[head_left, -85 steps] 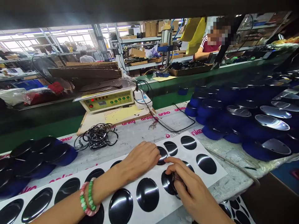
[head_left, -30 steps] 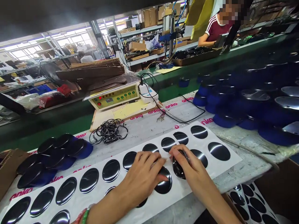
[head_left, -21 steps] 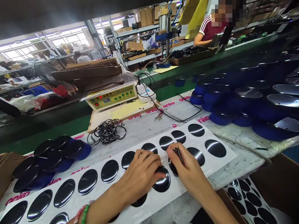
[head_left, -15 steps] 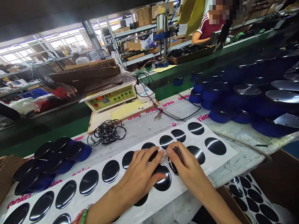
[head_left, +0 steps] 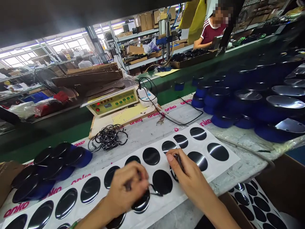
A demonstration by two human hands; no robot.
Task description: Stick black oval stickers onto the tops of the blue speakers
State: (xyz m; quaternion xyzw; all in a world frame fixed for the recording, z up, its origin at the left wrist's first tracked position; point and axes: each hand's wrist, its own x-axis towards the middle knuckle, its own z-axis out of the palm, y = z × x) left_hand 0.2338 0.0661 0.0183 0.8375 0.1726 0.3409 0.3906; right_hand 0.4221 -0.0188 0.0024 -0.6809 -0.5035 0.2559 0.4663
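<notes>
A white sheet point(head_left: 215, 170) bearing rows of round glossy black discs point(head_left: 162, 182) lies across the table. Over its middle, my left hand point(head_left: 130, 186) is closed and blurred; a thin dark strip sticks out from its fingers, but the held thing is not clear. To the right, my right hand point(head_left: 187, 168) has its fingers curled together above the sheet, around something dark that is partly hidden. A tangle of black rings point(head_left: 108, 137) sits behind the sheet.
Blue cups with black tops point(head_left: 60, 159) stand at the left, and many more point(head_left: 222, 95) at the right. A control box point(head_left: 114, 101) and a white adapter point(head_left: 145, 95) are behind. A carton point(head_left: 283, 178) stands below right. A person point(head_left: 212, 31) sits farther back.
My left hand has drawn back to the left and closed; before, its fingers were spread on the sheet. A thin dark strip now shows by it. My right hand has barely moved.
</notes>
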